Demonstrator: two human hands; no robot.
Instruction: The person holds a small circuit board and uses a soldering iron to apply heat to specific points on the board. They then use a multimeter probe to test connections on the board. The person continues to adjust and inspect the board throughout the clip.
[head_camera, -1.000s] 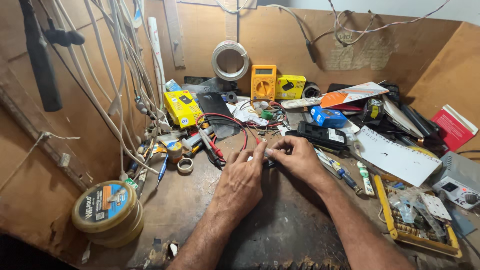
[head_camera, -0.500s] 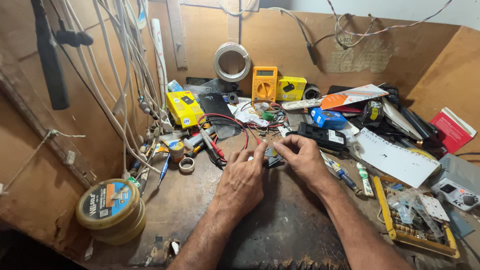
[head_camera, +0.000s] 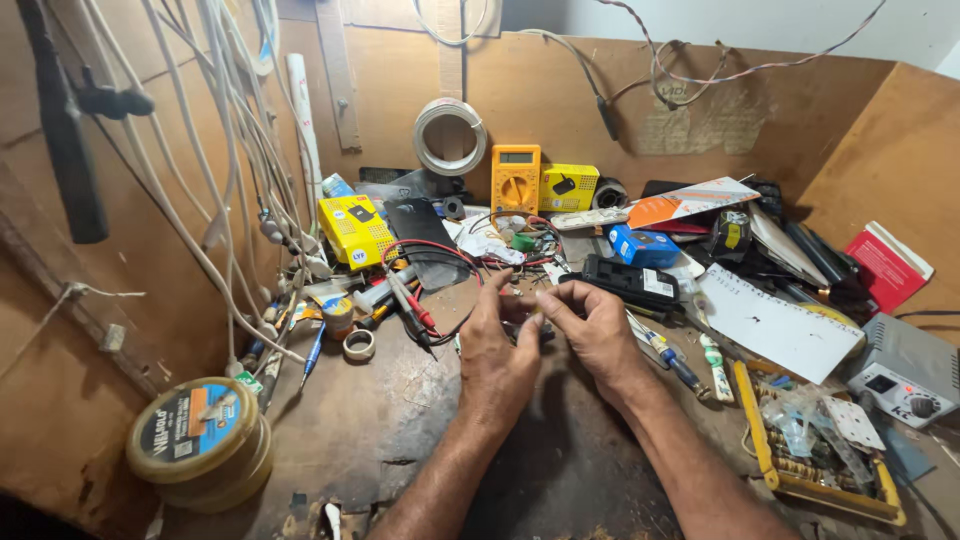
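Fingers of the left hand (head_camera: 497, 350) and right hand (head_camera: 598, 330) pinch together on a small dark part (head_camera: 540, 331) held above the middle of the worktop (head_camera: 380, 430), red multimeter probes (head_camera: 415, 305) lying unused just left.

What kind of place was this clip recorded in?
Most likely a small electronics repair bench in a plywood nook. An orange multimeter leans against the back wall, red and black test leads lie on the worn benchtop, and both hands pinch a small part at its middle.
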